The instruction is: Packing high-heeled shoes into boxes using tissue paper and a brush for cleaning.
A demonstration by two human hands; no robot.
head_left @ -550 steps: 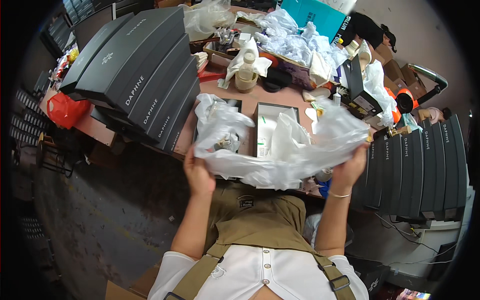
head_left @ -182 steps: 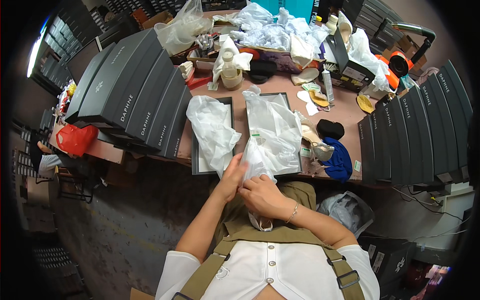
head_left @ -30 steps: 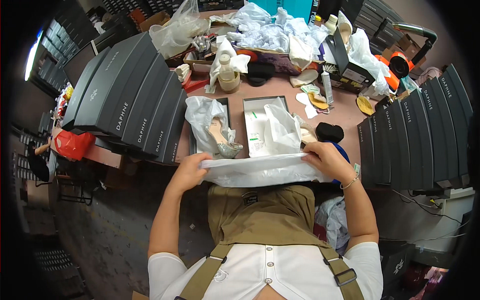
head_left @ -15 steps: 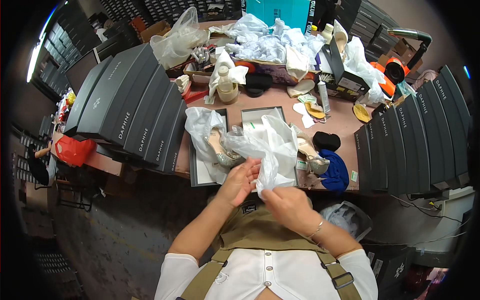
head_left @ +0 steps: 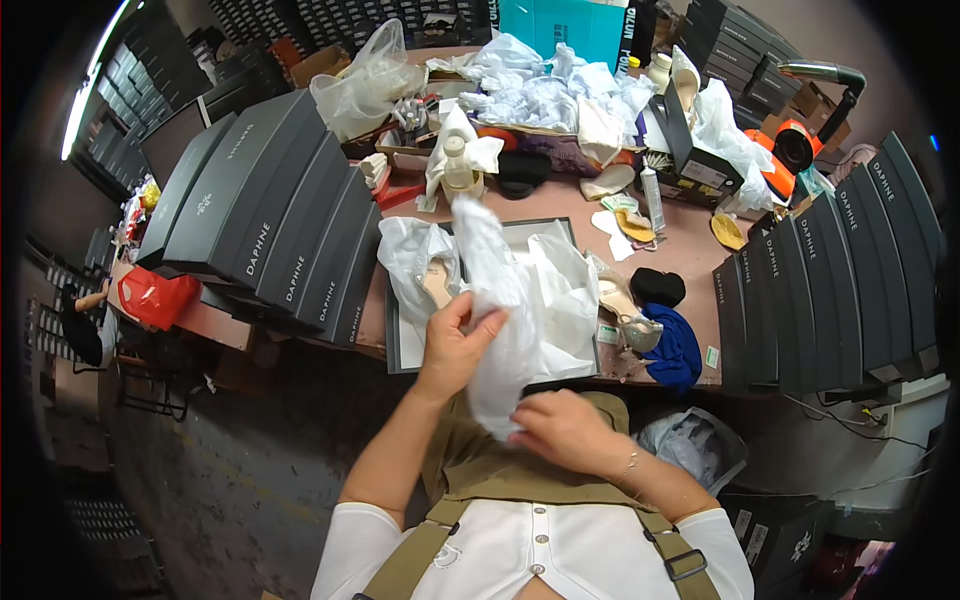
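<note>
Stretched upright between my hands is a bunched sheet of white tissue paper [head_left: 503, 345], partly blurred by motion. My left hand [head_left: 452, 345] pinches its left edge around the middle. Lower down, my right hand [head_left: 568, 428] grips its bottom end. Just beyond lie an open shoebox [head_left: 393, 345] and a lid or second tray beside it, lined with more white tissue [head_left: 572, 300]. A glittery shoe [head_left: 437, 283] rests in tissue on the left side, partly hidden by my left hand. To the right of the box, another glittery shoe [head_left: 628, 312] lies on the table.
Dark shoebox stacks stand at left [head_left: 255, 215] and right [head_left: 840, 265]. A blue cloth [head_left: 675, 345] and a black pad [head_left: 657, 287] lie by the right shoe. Behind are a bottle [head_left: 455, 165], a carton of crumpled tissue [head_left: 530, 95] and an orange machine [head_left: 793, 150].
The tissue has been gathered into a long upright bunch and drawn left, off the box's middle. My left hand has moved left and a little up; my right hand has dropped slightly.
</note>
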